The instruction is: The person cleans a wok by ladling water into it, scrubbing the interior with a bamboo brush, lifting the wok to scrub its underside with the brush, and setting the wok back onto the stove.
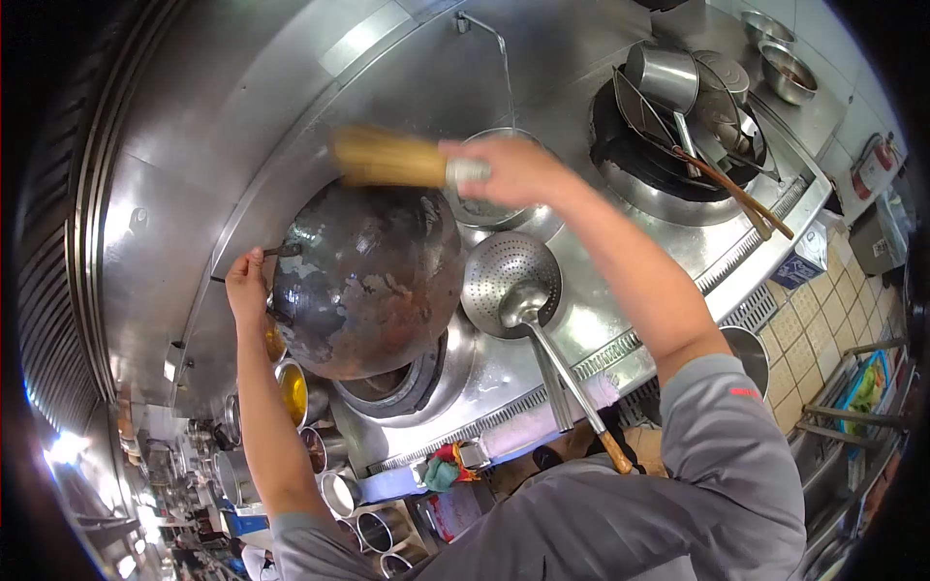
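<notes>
My left hand (247,278) is closed on the side handle of a large dark wok (373,281). The wok is tipped up over the burner ring, its patchy, worn underside facing me. In my right hand (511,172) is a bamboo wok brush (392,158), gripped by its pale bound end. Its bristles are smeared by motion and lie over the wok's far edge. Just behind my right hand a round metal basin (499,215) sits under a thin running tap (506,73). A perforated skimmer (499,271) and a ladle (528,303) rest on the steel beside the wok.
On the right, a second burner carries a dark wok (615,140) with a metal pot (664,76) and strainers stacked in it. Long handles reach over the counter's front edge. A container of yellow oil (294,392) stands at left. Steel bowls (790,73) sit far right.
</notes>
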`<act>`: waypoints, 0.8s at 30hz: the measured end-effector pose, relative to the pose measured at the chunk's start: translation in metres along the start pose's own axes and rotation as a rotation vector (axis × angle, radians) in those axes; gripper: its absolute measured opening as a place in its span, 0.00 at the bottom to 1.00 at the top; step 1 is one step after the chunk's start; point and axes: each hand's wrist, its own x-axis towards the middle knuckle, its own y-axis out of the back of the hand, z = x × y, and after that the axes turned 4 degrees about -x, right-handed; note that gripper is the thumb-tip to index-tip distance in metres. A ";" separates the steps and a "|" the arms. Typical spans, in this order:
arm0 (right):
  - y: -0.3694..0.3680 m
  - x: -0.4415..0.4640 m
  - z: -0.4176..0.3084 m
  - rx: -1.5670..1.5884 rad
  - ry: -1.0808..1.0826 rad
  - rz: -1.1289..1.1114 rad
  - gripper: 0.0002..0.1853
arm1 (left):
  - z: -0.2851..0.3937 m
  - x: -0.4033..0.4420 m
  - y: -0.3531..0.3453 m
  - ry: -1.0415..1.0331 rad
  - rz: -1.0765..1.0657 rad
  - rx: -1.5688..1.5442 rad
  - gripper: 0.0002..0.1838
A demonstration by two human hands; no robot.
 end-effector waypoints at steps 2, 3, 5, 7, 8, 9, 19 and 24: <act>-0.017 -0.007 0.003 -0.002 -0.021 -0.004 0.31 | 0.005 -0.008 0.004 0.026 0.023 -0.035 0.16; -0.029 -0.014 0.023 -0.027 -0.089 0.015 0.31 | 0.000 -0.009 0.010 0.015 0.048 -0.048 0.16; -0.014 -0.021 0.042 -0.188 -0.386 -0.488 0.31 | -0.017 -0.015 0.029 -0.043 0.110 0.025 0.15; -0.017 -0.015 0.064 -0.223 -0.298 -0.289 0.30 | -0.019 -0.027 0.030 -0.046 0.179 -0.010 0.15; -0.029 -0.012 0.073 -0.231 -0.213 -0.126 0.29 | -0.022 -0.039 0.037 0.006 0.148 -0.081 0.15; -0.030 -0.004 0.071 -0.223 -0.202 -0.137 0.29 | -0.025 -0.047 0.043 0.060 0.113 -0.146 0.15; -0.111 0.073 0.120 -0.338 -0.619 -0.056 0.16 | -0.036 -0.053 0.052 0.071 0.216 -0.161 0.16; -0.062 0.054 0.091 0.452 -0.566 -0.224 0.20 | -0.020 -0.037 0.034 0.063 0.232 0.073 0.18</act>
